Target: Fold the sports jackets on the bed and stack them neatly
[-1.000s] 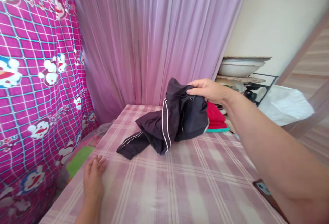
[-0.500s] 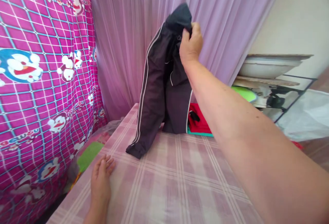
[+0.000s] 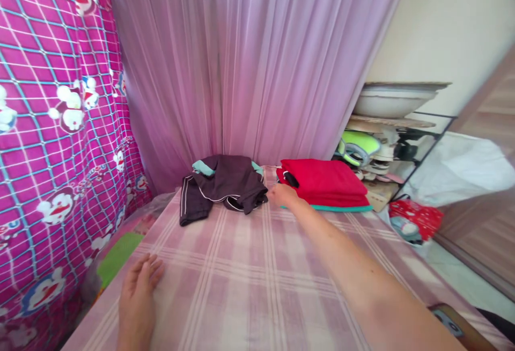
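Observation:
A dark jacket (image 3: pixel 227 179) with white piping and light teal parts lies crumpled at the far side of the table. My right hand (image 3: pixel 282 195) reaches out to its right edge, fingers closed on the cloth there; the fingertips are small and partly hidden. Just right of that hand is a folded red stack of cloth (image 3: pixel 328 179), with a teal layer under it and a black piece at its left end. Near the table's left edge my left hand (image 3: pixel 140 281) rests with fingers loosely apart, holding nothing.
A checked cloth covers the table (image 3: pixel 241 286). Behind it hangs a lilac curtain (image 3: pixel 241 61); a pink patterned curtain (image 3: pixel 52 152) is at left. At right stand a rack with basins (image 3: pixel 396 101) and a red bag (image 3: pixel 418 219). A phone (image 3: pixel 454 324) lies at the near right.
The jacket, held up in my right hand before, has come down onto the table. My right hand has dropped low beside it. My left hand remains near the left edge.

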Available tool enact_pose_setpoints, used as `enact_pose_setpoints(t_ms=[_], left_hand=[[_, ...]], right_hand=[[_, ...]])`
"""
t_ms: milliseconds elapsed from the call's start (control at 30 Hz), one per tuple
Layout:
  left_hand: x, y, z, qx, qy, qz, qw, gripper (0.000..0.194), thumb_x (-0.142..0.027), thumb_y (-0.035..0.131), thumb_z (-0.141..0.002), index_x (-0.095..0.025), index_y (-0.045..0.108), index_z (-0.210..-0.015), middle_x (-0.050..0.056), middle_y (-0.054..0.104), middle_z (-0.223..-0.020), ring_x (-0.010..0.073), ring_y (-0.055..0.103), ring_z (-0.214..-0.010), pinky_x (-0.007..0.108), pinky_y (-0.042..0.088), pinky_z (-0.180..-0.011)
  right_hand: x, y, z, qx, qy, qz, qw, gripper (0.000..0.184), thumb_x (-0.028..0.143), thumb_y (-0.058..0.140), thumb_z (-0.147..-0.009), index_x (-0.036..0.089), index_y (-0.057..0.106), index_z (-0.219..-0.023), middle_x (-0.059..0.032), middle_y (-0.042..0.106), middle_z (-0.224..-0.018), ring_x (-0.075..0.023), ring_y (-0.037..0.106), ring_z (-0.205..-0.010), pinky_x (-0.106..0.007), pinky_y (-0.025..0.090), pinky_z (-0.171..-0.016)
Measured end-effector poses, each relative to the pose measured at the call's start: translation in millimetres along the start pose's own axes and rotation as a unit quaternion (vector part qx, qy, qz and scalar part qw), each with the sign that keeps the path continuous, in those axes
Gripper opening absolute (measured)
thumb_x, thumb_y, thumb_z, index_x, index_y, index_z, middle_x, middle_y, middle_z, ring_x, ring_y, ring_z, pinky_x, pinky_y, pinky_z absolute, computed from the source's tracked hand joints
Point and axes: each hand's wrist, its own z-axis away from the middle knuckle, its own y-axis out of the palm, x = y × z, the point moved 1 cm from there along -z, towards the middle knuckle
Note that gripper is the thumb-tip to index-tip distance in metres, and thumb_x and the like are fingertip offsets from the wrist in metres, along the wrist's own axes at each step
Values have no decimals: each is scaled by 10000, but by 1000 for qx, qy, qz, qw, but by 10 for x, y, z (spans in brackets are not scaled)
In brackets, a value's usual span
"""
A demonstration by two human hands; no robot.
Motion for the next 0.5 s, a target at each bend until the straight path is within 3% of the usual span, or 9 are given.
enact_pose_setpoints(t_ms=[133,233,333,400,500], left_hand=[[-25,36,27,3,5,-18,1000,217,-366,672,-749,-237,649,-923,28,661,-1044,181,639,-911,482,425,-1082],[-50,55,42,-3,6,-26,1000,205,-362,670,-743,-234,647,-902,29,663,-1029,185,642,-906,493,423,-1089],[-54,61,42,-2,8,-34,999,224,-376,677,-732,-234,647,-903,29,663,-1017,189,644,-895,516,414,-1098],[-47,61,40,3,15,-36,999,255,-391,690,-718,-235,649,-915,30,663,-1021,197,643,-899,534,398,-1109],[-38,62,42,9,19,-36,999,288,-403,702,-699,-236,650,-927,32,662,-1035,206,639,-908,564,361,-1129]], right_hand=[[-640,-340,44,-136,120,64,981,319,343,430,-987,219,656,-1174,-204,638,-1203,-382,595,-1152,-479,489,-897],[-983,-460,75,-174,148,94,969,304,383,554,-916,208,683,-1128,-250,645,-1170,-406,620,-1104,-478,499,-828],[-1154,-464,84,-172,144,103,969,172,347,598,-884,244,732,-915,-211,705,-962,-363,680,-947,-433,503,-717],[-1186,-521,66,-177,143,106,968,181,328,584,-887,250,733,-819,-176,709,-843,-336,690,-869,-417,500,-682],[-1146,-838,16,-196,130,108,966,241,358,561,-897,235,736,-784,-143,710,-795,-306,685,-835,-402,504,-702]])
